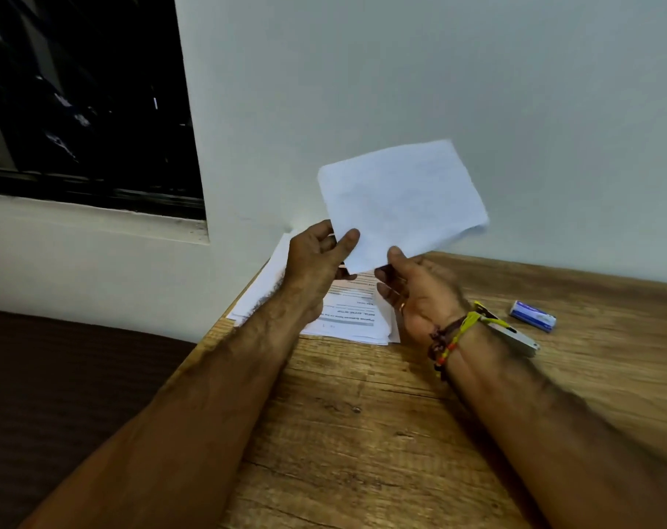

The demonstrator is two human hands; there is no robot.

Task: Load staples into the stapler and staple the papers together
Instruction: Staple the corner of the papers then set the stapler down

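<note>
I hold a small bundle of white papers (400,200) up in the air above the table, its blank back facing me. My left hand (316,265) pinches its lower left edge and my right hand (415,292) grips its bottom corner. A stapler (515,334), yellow and metal, lies on the wooden table (362,433) just behind my right wrist, partly hidden by it. A small blue and white staple box (533,316) lies on the table to the right of the stapler.
A spread stack of printed sheets (347,318) lies at the table's far left corner, under my hands. A pale wall rises behind the table, with a dark window (84,101) at upper left. A dark brown surface (57,395) lies left of the table.
</note>
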